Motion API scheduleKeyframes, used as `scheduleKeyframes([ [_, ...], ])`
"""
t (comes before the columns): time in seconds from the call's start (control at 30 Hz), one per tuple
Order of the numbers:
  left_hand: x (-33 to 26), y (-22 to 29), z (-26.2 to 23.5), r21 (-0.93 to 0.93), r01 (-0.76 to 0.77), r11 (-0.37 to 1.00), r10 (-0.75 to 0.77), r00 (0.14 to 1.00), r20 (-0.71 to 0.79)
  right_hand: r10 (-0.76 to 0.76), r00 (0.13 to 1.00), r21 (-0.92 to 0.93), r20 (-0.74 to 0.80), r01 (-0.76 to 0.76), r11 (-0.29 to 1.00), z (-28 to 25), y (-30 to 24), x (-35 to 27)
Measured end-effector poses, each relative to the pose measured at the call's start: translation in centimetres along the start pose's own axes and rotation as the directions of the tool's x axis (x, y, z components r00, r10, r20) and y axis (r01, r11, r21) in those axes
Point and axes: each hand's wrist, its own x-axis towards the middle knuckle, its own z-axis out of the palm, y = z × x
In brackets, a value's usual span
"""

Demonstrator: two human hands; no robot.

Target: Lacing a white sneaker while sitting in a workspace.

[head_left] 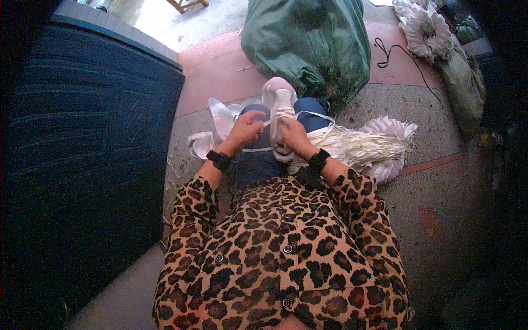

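Note:
A pale pink-and-white shoe (280, 93) rests between my knees, its toe pointing away from me. My left hand (246, 131) is at the shoe's left side, fingers bent around the end of a white shoelace (269, 122). On the shoe's right side, my right hand (295, 135) is closed at the lacing; its fingertips are partly hidden, and a loop of lace rises beside it. Across my right thigh and beyond lies a thick bundle of white laces (363, 146). More white shoes (221, 116) lie by my left knee, with another pale shoe (201, 144) nearer.
A large green sack (308, 44) stands just past my knees. The dark blue panel (93, 137) rises close on my left. At the far right lean a pale ruffled bundle (426, 33) and a filled sack (462, 88). A black cord (410, 58) trails over the floor.

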Motion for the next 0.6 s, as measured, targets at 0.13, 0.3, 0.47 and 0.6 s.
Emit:
scheduleKeyframes([
  [0.13, 0.6, 0.0, -0.1, -0.100, 0.040, 0.994, -0.048, 0.996, -0.072, -0.096, 0.995, -0.367, 0.009, 0.092, 0.926, 0.7, -0.5, 0.6],
  [0.3, 1.4, 0.6, -0.2, -0.263, 0.033, 0.964, -0.040, 0.999, -0.023, 0.105, 0.959, -0.364, 0.262, -0.003, 0.931, -1.3, -0.7, 2.1],
  [0.47, 3.0, -1.4, -1.4, -0.336, 0.062, 0.940, -0.057, 0.998, 0.025, 0.062, 0.960, 0.549, 0.271, -0.208, 0.810, -14.0, -12.5, -3.2],
  [0.6, 4.0, -0.3, 0.6, -0.235, 0.152, 0.960, -0.142, 0.988, 0.061, -0.415, 0.895, 0.924, -0.164, 0.287, 0.252, -25.1, -19.4, -10.7],
])
